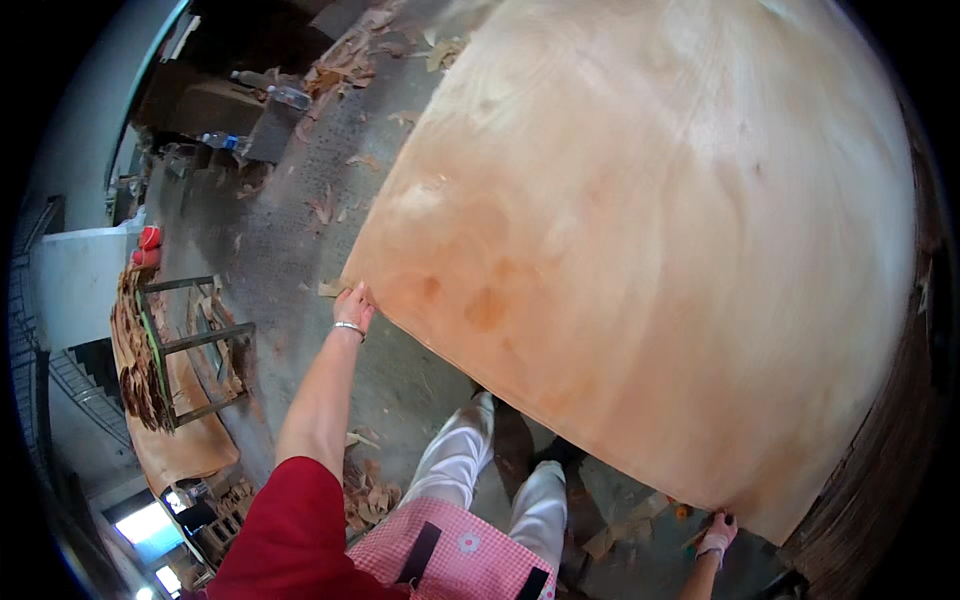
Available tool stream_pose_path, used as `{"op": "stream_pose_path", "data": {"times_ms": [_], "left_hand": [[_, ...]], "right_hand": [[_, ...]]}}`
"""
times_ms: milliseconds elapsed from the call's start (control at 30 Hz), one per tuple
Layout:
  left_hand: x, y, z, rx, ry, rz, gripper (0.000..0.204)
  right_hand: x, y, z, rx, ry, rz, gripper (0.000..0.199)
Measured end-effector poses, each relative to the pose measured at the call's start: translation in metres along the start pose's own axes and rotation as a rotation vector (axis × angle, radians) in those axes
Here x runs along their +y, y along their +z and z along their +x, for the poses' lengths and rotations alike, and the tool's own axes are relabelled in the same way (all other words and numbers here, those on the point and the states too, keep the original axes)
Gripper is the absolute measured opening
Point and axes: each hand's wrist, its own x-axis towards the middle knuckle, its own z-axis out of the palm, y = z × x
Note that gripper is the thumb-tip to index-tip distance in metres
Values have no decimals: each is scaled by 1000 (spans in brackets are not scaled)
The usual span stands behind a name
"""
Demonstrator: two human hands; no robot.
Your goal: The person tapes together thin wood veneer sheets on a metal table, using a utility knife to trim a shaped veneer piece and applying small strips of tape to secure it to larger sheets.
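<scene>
A large, pale orange-brown sheet of wood veneer (620,230) fills the upper right, with darker stains near its left corner. Its near edge runs slantwise in front of my legs. My left hand (354,306), with a silver bracelet at the wrist, is closed on the sheet's near left corner. Farther right, my right hand (718,534) grips the same edge close to the near right corner, and a light band or glove cuff covers its wrist. The fingers beneath the sheet are hidden on both hands.
Torn veneer scraps (345,70) litter the grey floor (290,220). At the left stands a metal frame rack (205,338) beside stacked veneer (140,350). Plastic bottles (290,97) lie at the upper left. Dark layered edges (870,490) rise along the right.
</scene>
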Motion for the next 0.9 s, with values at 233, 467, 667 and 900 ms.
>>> {"op": "stream_pose_path", "data": {"times_ms": [233,467,667,900], "left_hand": [[-36,-7,4,251,81,97,68],[-10,-32,12,242,99,304,61],[-56,40,-121,-279,832,1576,56],[-67,99,-123,-501,222,1847,81]], "right_hand": [[-20,3,-15,133,62,-36,37],[-22,20,-14,90,17,72,31],[-36,22,-43,193,23,455,38],[98,-31,-41,715,108,366,58]]}}
